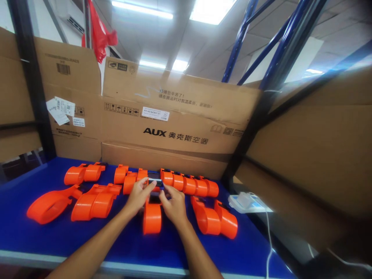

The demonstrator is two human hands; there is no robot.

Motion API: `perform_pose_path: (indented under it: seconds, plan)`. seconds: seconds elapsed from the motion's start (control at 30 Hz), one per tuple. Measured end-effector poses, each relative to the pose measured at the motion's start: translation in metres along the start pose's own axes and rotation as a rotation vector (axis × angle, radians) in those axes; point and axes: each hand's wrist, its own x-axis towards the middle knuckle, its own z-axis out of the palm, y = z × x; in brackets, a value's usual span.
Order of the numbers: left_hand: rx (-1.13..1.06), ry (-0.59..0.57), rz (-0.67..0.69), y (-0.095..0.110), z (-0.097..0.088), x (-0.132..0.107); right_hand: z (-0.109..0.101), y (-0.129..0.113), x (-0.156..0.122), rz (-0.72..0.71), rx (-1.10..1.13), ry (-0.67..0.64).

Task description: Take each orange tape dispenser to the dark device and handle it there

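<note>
Between my two hands is a small dark rectangular device (155,177) with a pale strip along its near edge. My left hand (139,194) grips its left side, thumb across the front. At its right edge, the closed fingers of my right hand (174,202) pinch it. Just below, an orange ring-shaped plastic piece (152,221) with a dark part on top stands on the blue table, between my wrists. More orange pieces sit in a row (189,185) behind my right hand, and others (130,182) behind my left hand.
Orange pieces stand at the left (48,207) and right (213,221) of the blue table (122,240). Cardboard panels (174,116) wall the back and sides. A white power strip (247,202) with cables lies at the right edge, near a dark post (244,149).
</note>
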Motion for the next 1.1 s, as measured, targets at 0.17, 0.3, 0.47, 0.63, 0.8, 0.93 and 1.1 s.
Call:
perform_pose_path:
  seconds: [0.17, 0.3, 0.47, 0.63, 0.8, 0.93, 1.1]
  plan:
    - [-0.017, 0.026, -0.043, 0.001, -0.001, 0.001, 0.003, 0.003, 0.001, 0.104, 0.201, -0.066]
    - [-0.031, 0.018, -0.064, -0.001, -0.002, 0.003, 0.005, 0.006, 0.001, 0.179, 0.328, -0.101]
    - [-0.057, 0.021, -0.098, -0.004, -0.004, 0.005, 0.005, 0.005, 0.002, 0.225, 0.389, -0.11]
    - [-0.258, 0.001, -0.131, 0.0, -0.006, 0.007, -0.006, 0.008, 0.009, 0.33, 0.391, 0.065]
    - [-0.306, 0.078, -0.157, 0.002, -0.007, 0.009, -0.019, 0.024, 0.016, 0.369, 0.204, 0.098]
    - [-0.316, 0.076, -0.183, -0.001, -0.008, 0.009, -0.026, 0.035, 0.016, 0.303, -0.143, 0.092]
    - [-0.279, 0.101, -0.205, -0.004, -0.008, 0.009, -0.031, 0.037, 0.013, 0.321, -0.414, 0.014]
